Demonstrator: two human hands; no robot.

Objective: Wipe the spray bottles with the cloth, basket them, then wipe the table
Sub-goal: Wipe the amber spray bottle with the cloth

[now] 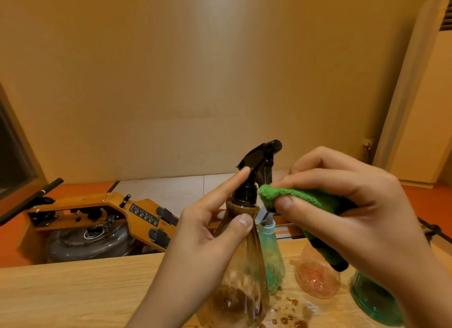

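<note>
The nearest spray bottle [241, 266] stands front and centre at the tabletop [73, 291], held in the left hand [208, 232], with the cloth [305, 200] in the right hand [354, 205] touching its neck from the right. Just behind it to the right stands a second bottle [270, 254], then a third bottle [315, 276] and a fourth bottle [374, 300] farther right, with droplets [291, 320] on the tabletop before them. Behind the tabletop, a rowing machine [97, 220] lies on the floor [171, 193] at left.

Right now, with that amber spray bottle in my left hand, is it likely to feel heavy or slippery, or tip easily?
Probably light: the amber spray bottle shows liquid only near its base. It may be slippery, since brown drops lie on the wooden table beside it. Its wide bottom should keep it fairly steady.
</note>
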